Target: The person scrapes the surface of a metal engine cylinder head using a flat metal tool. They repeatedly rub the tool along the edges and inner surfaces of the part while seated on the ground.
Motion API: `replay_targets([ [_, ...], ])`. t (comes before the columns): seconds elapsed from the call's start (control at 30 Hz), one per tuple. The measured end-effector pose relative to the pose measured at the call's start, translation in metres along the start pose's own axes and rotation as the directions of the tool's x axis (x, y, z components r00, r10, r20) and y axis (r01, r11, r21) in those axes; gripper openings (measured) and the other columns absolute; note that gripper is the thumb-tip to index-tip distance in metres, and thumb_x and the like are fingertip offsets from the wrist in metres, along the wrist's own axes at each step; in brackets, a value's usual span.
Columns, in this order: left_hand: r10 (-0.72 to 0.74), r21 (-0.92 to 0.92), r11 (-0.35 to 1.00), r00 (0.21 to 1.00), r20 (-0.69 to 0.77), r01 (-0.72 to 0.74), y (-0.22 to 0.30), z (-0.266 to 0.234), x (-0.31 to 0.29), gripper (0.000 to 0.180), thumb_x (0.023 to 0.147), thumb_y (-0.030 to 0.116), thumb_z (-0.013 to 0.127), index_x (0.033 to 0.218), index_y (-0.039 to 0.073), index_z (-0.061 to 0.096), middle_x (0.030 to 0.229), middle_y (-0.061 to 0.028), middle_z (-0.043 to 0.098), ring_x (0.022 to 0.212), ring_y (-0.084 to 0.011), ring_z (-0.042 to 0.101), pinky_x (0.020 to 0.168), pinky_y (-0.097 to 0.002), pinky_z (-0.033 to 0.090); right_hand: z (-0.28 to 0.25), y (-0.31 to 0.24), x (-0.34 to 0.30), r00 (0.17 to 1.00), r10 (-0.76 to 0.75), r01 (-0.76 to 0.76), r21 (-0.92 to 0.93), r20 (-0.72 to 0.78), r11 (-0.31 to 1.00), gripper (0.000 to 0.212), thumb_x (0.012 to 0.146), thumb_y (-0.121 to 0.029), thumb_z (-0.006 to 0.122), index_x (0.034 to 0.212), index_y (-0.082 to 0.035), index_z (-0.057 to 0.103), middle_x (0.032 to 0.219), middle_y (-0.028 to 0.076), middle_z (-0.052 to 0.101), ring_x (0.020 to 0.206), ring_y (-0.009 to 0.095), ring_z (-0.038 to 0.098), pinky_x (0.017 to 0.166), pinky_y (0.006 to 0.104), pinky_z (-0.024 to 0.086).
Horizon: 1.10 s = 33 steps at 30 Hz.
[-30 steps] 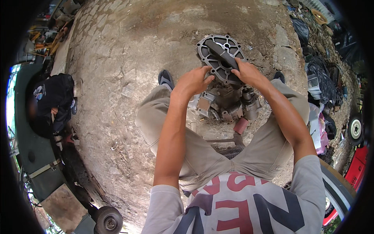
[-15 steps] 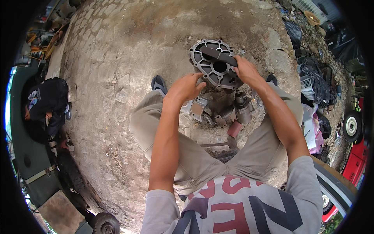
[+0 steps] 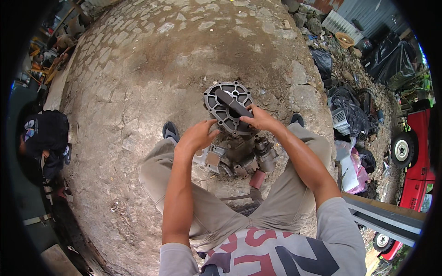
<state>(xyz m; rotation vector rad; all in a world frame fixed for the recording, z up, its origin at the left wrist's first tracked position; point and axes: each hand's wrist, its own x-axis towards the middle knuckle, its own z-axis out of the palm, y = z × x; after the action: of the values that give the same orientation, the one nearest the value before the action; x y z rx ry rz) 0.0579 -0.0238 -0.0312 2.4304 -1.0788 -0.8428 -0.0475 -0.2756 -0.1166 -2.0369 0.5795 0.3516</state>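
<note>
A ribbed, round grey metal housing (image 3: 225, 120) with bolt holes around its rim and a dark central opening rests on the ground between my feet. My right hand (image 3: 260, 118) is closed around the near end of a dark grey flat bar (image 3: 225, 98), which lies slantwise across the housing's face. At the rim's lower left is my left hand (image 3: 199, 136); its fingertips meet the edge and its thumb stands apart. Just below the housing are a squarish metal part (image 3: 213, 159), a cylindrical metal part (image 3: 265, 154) and a reddish block (image 3: 257, 179).
Between my legs lies a long-handled tool (image 3: 239, 197). Black plastic bags (image 3: 347, 105) and a light crate (image 3: 340, 120) line the right side, with a red vehicle (image 3: 416, 170) beyond. A person in dark clothes (image 3: 46, 138) is at the left, beside a dark vehicle.
My view has shifted, so the scene sits lower and further left. The bar has turned steeper across the housing, still in my right hand. My left hand remains at the rim.
</note>
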Motion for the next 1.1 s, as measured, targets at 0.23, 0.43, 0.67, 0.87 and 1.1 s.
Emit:
replay_targets([
  [0.23, 0.022, -0.005, 1.0, 1.0, -0.018, -0.022, -0.007, -0.001, 0.001, 0.047, 0.097, 0.036, 0.06, 0.136, 0.01, 0.057, 0.129, -0.0191, 0.063, 0.119, -0.0375, 0.06, 0.098, -0.0461, 0.049, -0.01, -0.01, -0.038, 0.792, -0.434, 0.194, -0.497, -0.429, 0.846, 0.049, 0.092, -0.026, 0.068, 0.135, -0.016, 0.046, 0.115, 0.017, 0.063, 0.093, 0.042, 0.066, 0.074, 0.0532, 0.052],
  [0.43, 0.041, -0.052, 0.998, 0.996, -0.079, -0.045, -0.013, -0.007, -0.002, 0.047, 0.097, 0.036, 0.06, 0.136, 0.01, 0.057, 0.128, -0.0183, 0.064, 0.119, -0.037, 0.06, 0.097, -0.047, 0.05, 0.015, 0.013, -0.059, 0.748, -0.523, 0.173, -0.64, -0.409, 0.749, 0.06, 0.098, -0.025, 0.059, 0.152, -0.021, 0.034, 0.114, 0.018, 0.058, 0.096, 0.04, 0.062, 0.077, 0.0501, 0.052],
  [0.67, 0.059, -0.079, 0.994, 0.985, -0.16, -0.072, -0.005, -0.017, -0.027, 0.047, 0.097, 0.037, 0.06, 0.135, 0.009, 0.059, 0.124, -0.0179, 0.066, 0.117, -0.0358, 0.062, 0.095, -0.0474, 0.051, 0.076, 0.079, -0.077, 0.781, -0.373, -0.033, -0.629, -0.502, 0.777, 0.067, 0.091, -0.022, 0.068, 0.151, -0.015, 0.039, 0.121, 0.017, 0.052, 0.111, 0.037, 0.053, 0.091, 0.0477, 0.046],
  [0.87, 0.055, -0.096, 0.992, 0.957, -0.283, -0.086, -0.018, -0.019, -0.021, 0.045, 0.096, 0.036, 0.061, 0.131, 0.008, 0.06, 0.12, -0.0186, 0.068, 0.114, -0.0359, 0.063, 0.093, -0.0481, 0.051, 0.089, 0.075, -0.071, 0.762, -0.398, 0.035, -0.582, -0.51, 0.813, 0.058, 0.087, -0.027, 0.073, 0.139, -0.01, 0.053, 0.118, 0.014, 0.057, 0.111, 0.036, 0.054, 0.094, 0.0453, 0.046],
  [1.1, 0.054, -0.109, 0.99, 0.966, -0.251, -0.084, -0.018, -0.023, -0.024, 0.045, 0.096, 0.036, 0.061, 0.133, 0.01, 0.059, 0.121, -0.0178, 0.067, 0.115, -0.0359, 0.062, 0.095, -0.047, 0.051, 0.091, 0.058, -0.061, 0.771, -0.31, -0.029, -0.518, -0.556, 0.855, 0.047, 0.087, -0.033, 0.074, 0.126, -0.007, 0.064, 0.116, 0.016, 0.061, 0.112, 0.037, 0.055, 0.095, 0.0452, 0.046],
])
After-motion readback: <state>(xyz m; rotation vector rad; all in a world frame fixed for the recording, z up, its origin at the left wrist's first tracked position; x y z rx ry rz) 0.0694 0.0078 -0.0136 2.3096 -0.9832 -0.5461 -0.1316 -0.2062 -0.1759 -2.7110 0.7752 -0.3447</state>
